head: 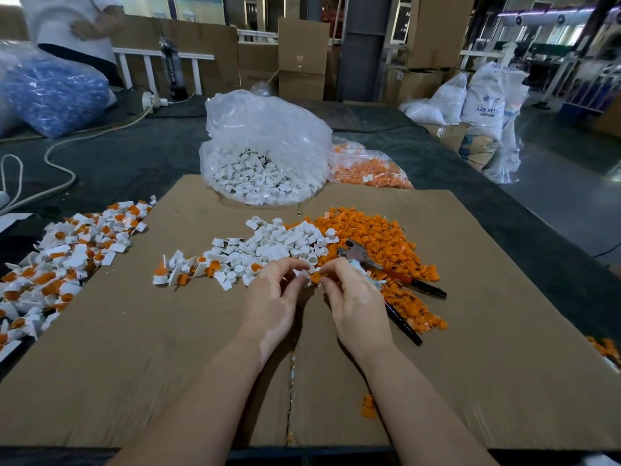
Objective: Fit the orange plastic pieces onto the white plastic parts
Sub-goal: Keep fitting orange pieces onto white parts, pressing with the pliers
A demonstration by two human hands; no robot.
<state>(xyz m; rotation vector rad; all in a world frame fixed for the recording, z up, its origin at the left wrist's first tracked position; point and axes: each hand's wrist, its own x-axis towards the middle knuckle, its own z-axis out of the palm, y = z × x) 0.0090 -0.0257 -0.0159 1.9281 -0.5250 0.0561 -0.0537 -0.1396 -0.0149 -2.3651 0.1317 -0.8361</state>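
Note:
My left hand (274,297) pinches a small white plastic part (305,274) at its fingertips. Right beside it, my right hand (353,297) holds an orange plastic piece (316,278) against that part. Both hands meet over a flat cardboard sheet (168,348). Just beyond them lies a loose pile of white parts (275,243), and to its right a pile of orange pieces (379,237). Several fitted white-and-orange parts (181,269) lie left of my hands. A bigger heap of fitted parts (60,260) spreads at the sheet's left edge.
Red-and-black pliers (396,274) rest on the orange pile. A clear bag of white parts (265,153) and a bag of orange pieces (366,168) stand behind. One orange piece (368,405) lies near my right forearm. A cable (60,146), a blue-filled bag (50,92) and a person (74,25) are far left.

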